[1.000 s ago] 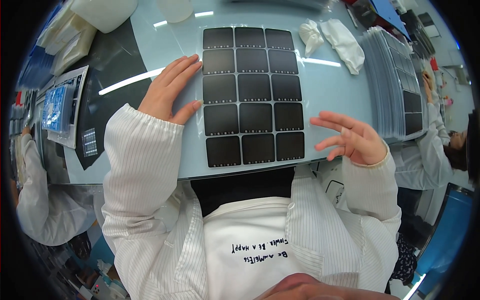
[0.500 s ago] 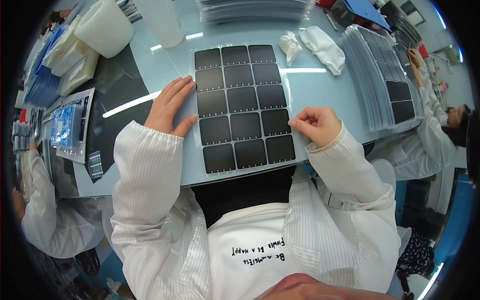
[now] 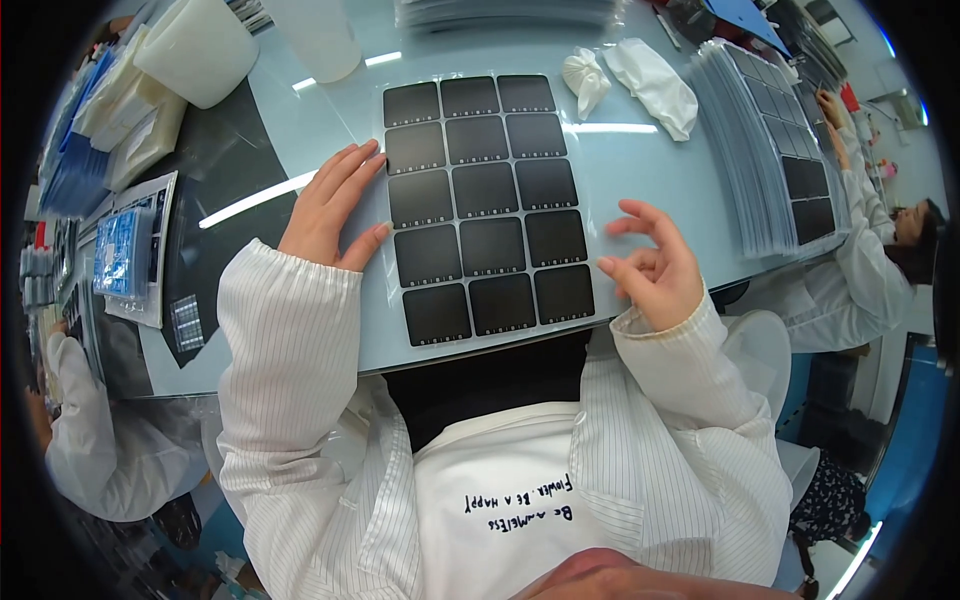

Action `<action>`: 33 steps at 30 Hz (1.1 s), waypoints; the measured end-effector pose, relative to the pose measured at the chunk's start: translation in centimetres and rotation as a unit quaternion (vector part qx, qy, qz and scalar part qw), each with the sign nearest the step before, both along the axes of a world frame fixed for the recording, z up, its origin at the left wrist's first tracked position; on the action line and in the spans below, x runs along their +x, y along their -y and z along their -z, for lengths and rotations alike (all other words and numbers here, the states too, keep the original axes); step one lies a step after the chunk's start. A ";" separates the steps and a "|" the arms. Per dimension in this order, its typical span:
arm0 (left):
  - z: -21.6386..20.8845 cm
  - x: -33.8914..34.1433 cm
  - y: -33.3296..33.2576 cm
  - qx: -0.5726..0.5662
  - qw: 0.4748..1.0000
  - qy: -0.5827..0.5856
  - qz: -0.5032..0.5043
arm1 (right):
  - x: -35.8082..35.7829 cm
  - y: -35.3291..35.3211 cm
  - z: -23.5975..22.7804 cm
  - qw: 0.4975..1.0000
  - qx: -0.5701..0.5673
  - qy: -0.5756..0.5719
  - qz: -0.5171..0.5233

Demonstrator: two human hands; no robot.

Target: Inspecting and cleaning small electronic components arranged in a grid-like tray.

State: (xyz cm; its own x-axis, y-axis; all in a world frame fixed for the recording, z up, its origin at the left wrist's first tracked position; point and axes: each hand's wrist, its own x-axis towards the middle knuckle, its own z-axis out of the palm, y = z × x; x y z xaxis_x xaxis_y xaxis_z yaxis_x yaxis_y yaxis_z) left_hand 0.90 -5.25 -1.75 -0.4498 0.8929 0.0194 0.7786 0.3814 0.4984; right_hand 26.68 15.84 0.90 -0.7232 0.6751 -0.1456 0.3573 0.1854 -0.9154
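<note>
A clear sheet bearing several dark rectangular panels in three columns [image 3: 487, 188] lies flat on the pale glossy table in front of me. My left hand [image 3: 335, 208] rests at its left edge, fingers stretched out, fingertips and thumb touching or very near the margin. Off the right edge, my right hand [image 3: 655, 265] is lifted a little, its fingers apart and loosely curved, with nothing in them. Both my forearms are in white striped sleeves.
A tall stack of similar panel sheets [image 3: 750, 150] stands at the right; another stack [image 3: 510, 14] is at the back. White crumpled cloths [image 3: 650, 88] lie back right. At left are a white roll [image 3: 196, 50], a blue packet [image 3: 130, 253] and film bundles. Co-workers sit on both sides.
My right hand has come away from the sheet's right edge, moving right and nearer to me, and its pinched fingers have spread. The left hand stays by the left edge.
</note>
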 end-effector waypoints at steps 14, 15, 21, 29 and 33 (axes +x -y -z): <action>0.1 0.1 0.0 0.004 1.000 -0.024 0.005 | -0.3 0.4 -1.6 0.972 -0.081 0.023 -0.221; 0.1 0.1 0.0 0.009 1.000 -0.025 0.010 | -0.4 1.0 -1.5 0.962 0.057 0.036 -0.264; -0.4 0.3 0.0 0.066 0.998 0.025 -0.001 | -0.3 2.5 0.3 0.946 0.237 0.014 -0.220; -1.0 0.4 0.0 0.060 0.997 0.043 -0.030 | 1.7 -3.0 -3.5 0.983 0.000 -0.183 0.024; -0.8 0.4 0.1 0.057 0.996 0.035 -0.051 | 5.2 -7.5 -7.1 0.938 0.274 -0.150 0.153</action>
State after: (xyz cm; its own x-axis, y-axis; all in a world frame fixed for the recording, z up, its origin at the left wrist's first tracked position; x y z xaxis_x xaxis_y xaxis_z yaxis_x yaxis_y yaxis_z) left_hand 1.26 -5.35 -0.99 -0.5418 0.8364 0.0829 0.7000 0.3945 0.5954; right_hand 31.88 23.33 8.01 -0.4368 0.7719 0.4620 0.2128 0.5876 -0.7806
